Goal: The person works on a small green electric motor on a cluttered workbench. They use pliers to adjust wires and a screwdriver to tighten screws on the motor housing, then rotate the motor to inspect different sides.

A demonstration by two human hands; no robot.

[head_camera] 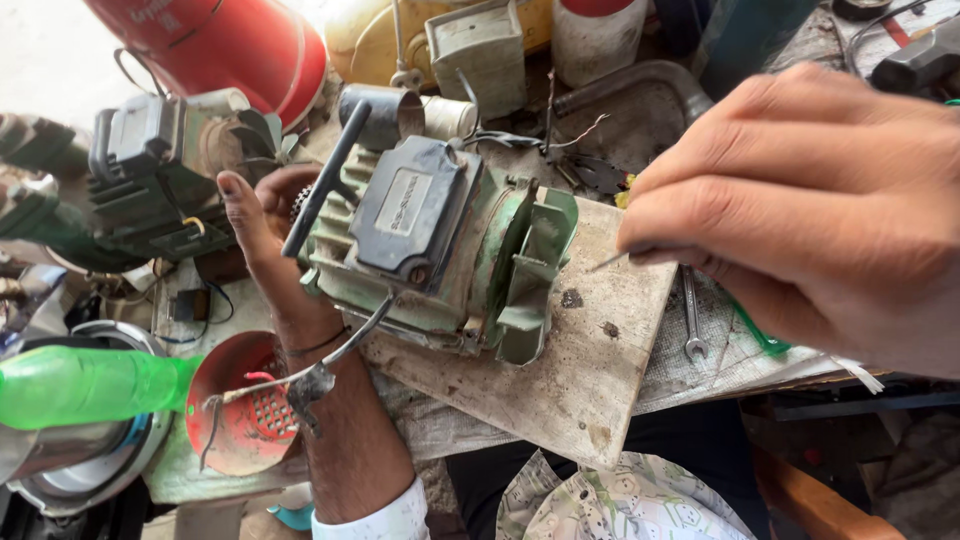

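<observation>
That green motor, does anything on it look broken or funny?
Yes. The green motor lies tilted on a stained board, its paint worn and grimy. A loose cable trails from it with a frayed end. The left hand steadies it; the right hand pinches a thin tool.

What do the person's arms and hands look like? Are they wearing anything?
Both hands are bare, with no gloves. The left hand has a thin dark band around the wrist and a white sleeve cuff lower down the arm. The right hand shows no sleeve or ring in view.
</observation>
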